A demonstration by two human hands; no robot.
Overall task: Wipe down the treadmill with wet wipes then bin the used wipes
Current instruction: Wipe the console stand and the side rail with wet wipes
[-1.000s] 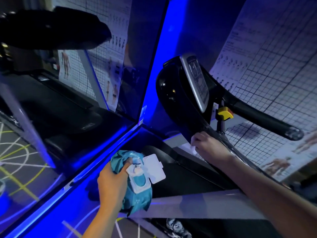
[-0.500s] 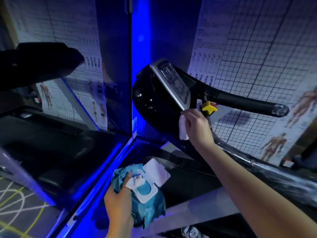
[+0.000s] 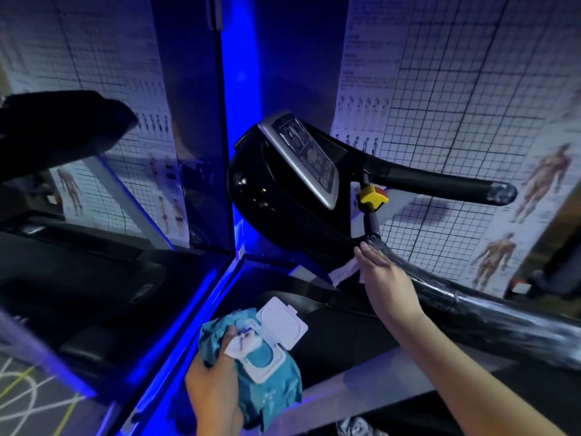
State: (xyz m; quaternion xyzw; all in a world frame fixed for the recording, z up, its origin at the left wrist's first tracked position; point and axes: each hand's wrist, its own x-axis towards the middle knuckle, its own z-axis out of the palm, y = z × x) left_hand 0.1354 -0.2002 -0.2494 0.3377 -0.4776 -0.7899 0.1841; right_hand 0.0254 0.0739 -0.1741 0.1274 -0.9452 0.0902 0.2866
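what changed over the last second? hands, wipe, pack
Right hand dropped from beside the yellow clip to the console lower edge, fingers now straight against the wipe instead of pinching it. Left hand holds the wipes pack as before, lid open.

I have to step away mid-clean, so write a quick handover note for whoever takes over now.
Left hand grips the teal wipes pack, lid open, a fresh wipe poking out.
Right hand, held flat, presses a white wipe against the lower edge of the treadmill console, by the wrapped handrail.
Done: wipe pulled, wiping under way.
Left: finish the treadmill, bin the used wipe; no bin in view.
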